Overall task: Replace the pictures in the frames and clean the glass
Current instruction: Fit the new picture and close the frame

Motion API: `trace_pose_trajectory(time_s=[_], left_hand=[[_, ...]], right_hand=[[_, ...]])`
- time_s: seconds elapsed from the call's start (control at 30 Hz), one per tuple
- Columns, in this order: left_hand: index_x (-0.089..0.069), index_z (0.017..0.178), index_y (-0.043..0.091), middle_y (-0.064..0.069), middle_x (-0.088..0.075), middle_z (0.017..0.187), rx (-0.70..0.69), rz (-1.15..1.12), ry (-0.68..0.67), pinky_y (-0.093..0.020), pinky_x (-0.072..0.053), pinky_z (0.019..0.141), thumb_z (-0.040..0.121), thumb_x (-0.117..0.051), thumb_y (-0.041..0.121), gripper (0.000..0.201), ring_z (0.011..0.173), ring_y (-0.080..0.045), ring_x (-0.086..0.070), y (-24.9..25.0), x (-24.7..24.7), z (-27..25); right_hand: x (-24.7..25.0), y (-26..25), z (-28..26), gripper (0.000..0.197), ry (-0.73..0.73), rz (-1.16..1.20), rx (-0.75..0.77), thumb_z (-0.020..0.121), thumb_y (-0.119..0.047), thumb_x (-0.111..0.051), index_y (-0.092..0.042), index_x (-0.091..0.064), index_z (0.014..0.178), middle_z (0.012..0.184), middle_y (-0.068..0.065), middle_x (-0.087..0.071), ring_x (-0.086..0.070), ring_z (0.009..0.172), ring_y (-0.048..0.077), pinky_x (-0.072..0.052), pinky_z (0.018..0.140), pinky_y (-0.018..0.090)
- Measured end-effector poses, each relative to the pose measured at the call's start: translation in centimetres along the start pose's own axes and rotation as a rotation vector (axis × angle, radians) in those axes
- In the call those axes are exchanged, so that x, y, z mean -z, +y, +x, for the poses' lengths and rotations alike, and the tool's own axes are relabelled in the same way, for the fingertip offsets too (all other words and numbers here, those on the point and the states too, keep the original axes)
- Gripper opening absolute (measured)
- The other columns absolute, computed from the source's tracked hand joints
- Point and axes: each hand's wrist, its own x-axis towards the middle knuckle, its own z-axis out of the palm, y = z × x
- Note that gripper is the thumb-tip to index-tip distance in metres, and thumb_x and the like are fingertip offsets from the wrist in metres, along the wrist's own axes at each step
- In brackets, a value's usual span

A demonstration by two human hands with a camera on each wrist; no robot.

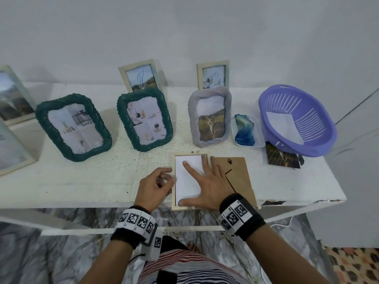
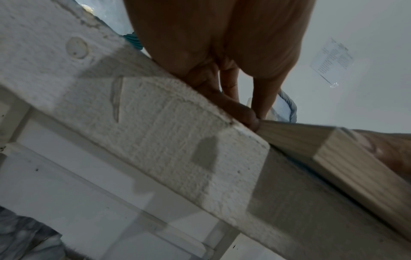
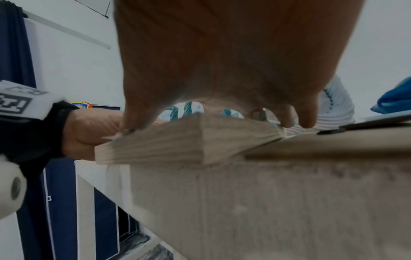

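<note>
Frame lies face down under our flat, spread right hand; our left hand pinches its left edge.

Wall: plain white, unadorned behind the bench — a sheet of printed paper is stuck to it in the left wrist view.
Bench: white-painted, rough-textured top, its front edge chipped at the right corner; a lower rail runs beneath.
Floor: grey-and-white marbled stone — a patterned orange-and-dark mat lies at far right.
Light: soft, even, with faint shadows.
Cloth: dark blue, hanging at left in the right wrist view.
</note>
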Motion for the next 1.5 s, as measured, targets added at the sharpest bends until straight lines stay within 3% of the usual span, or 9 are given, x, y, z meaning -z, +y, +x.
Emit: trace_pose_trajectory(time_s=[0.17, 0.53, 0.77, 0.83, 0.93, 1.1, 1.27, 1.37, 1.5], left_hand=[[-0.068, 0.108, 0.025, 0.018, -0.067, 0.079, 0.005, -0.011, -0.009, -0.032, -0.06, 0.064, 0.085, -0.076, 0.021, 0.024, 0.06, -0.009, -0.06, -0.1, 0.0, 0.0], [-0.067, 0.108, 0.024, 0.017, -0.067, 0.079, 0.002, -0.017, -0.018, -0.037, -0.061, 0.063, 0.086, -0.075, 0.021, 0.024, 0.065, -0.02, -0.064, 0.2, 0.0, -0.1], [-0.067, 0.107, 0.026, 0.01, -0.068, 0.08, 0.031, -0.061, -0.027, -0.037, -0.061, 0.063, 0.089, -0.071, 0.021, 0.018, 0.065, -0.02, -0.066, 1.1, 0.2, -0.3], [-0.068, 0.104, 0.03, 0.007, -0.069, 0.087, 0.031, -0.105, 0.005, -0.036, -0.059, 0.064, 0.093, -0.065, 0.035, 0.013, 0.073, -0.02, -0.067, 1.5, 0.5, -0.4], [-0.068, 0.106, 0.034, 0.011, -0.069, 0.097, -0.029, -0.141, 0.045, -0.036, -0.057, 0.071, 0.086, -0.057, 0.056, 0.032, 0.086, -0.014, -0.064, 2.5, 0.9, -0.7], [-0.065, 0.11, 0.023, -0.003, -0.07, 0.078, -0.014, -0.36, -0.062, -0.035, -0.058, 0.065, 0.089, -0.071, 0.011, 0.025, 0.076, -0.019, -0.064, 5.4, 0.4, -1.5], [-0.062, 0.113, 0.021, -0.006, -0.069, 0.073, 0.008, -0.378, 0.01, -0.042, -0.059, 0.075, 0.09, -0.068, 0.006, 0.028, 0.075, -0.021, -0.066, 5.9, 0.5, -1.7], [-0.058, 0.113, 0.027, 0.001, -0.07, 0.079, 0.073, -0.265, 0.033, -0.045, -0.058, 0.079, 0.087, -0.073, 0.014, 0.032, 0.079, -0.018, -0.066, 5.8, 0.2, -1.5], [-0.063, 0.097, 0.028, 0.008, -0.064, 0.102, -0.002, -0.059, 0.065, -0.033, -0.055, 0.082, 0.09, -0.069, 0.024, 0.01, 0.091, -0.004, -0.063, 6.2, -0.1, -2.0]], right_hand=[[-0.1, 0.1, 0.5, 0.116, 0.007, -0.052, -0.008, 0.058, -0.092, -0.048, -0.047, 0.01, 0.148, 0.157, 0.02, 0.019, 0.012, 0.143, 0.044, -0.001, 0.117, 0.056], [0.5, -0.7, 0.4, 0.12, -0.042, 0.007, -0.075, 0.062, -0.086, -0.056, -0.036, 0.007, 0.151, 0.158, 0.016, 0.016, 0.01, 0.144, 0.041, -0.007, 0.116, 0.055], [0.8, -0.7, 0.2, 0.105, 0.214, 0.01, -0.04, 0.069, -0.078, -0.057, -0.033, -0.013, 0.152, 0.149, 0.013, -0.034, -0.028, 0.133, 0.039, -0.027, 0.109, 0.047], [1.0, -0.8, -0.1, 0.105, 0.261, 0.071, -0.035, 0.069, -0.075, -0.061, -0.035, -0.011, 0.152, 0.15, 0.012, -0.03, -0.028, 0.133, 0.037, -0.032, 0.108, 0.046], [1.3, -0.9, -0.7, 0.107, 0.281, 0.191, -0.002, 0.068, -0.069, -0.067, -0.04, -0.006, 0.151, 0.157, 0.012, -0.01, -0.019, 0.138, 0.032, -0.033, 0.108, 0.045], [1.1, -1.1, -2.0, 0.099, 0.352, 0.528, 0.109, 0.063, -0.061, -0.076, -0.05, -0.022, 0.145, 0.159, 0.01, 0.008, -0.006, 0.147, 0.023, -0.025, 0.113, 0.036], [2.2, -1.5, -3.9, 0.07, 0.41, 1.001, 0.143, 0.089, -0.019, -0.068, -0.048, -0.031, 0.141, 0.14, -0.014, -0.043, -0.043, 0.127, -0.001, -0.042, 0.105, 0.026], [2.2, -2.3, -4.6, 0.075, 0.432, 1.316, 0.163, 0.096, 0.001, -0.05, -0.041, -0.017, 0.148, 0.128, -0.004, -0.062, -0.06, 0.114, 0.025, -0.05, 0.095, 0.053], [2.3, -3.3, -5.0, 0.08, 0.404, 1.348, 0.116, 0.095, -0.02, -0.057, -0.052, -0.004, 0.146, 0.117, 0.008, -0.069, -0.065, 0.107, 0.027, -0.05, 0.094, 0.051]])
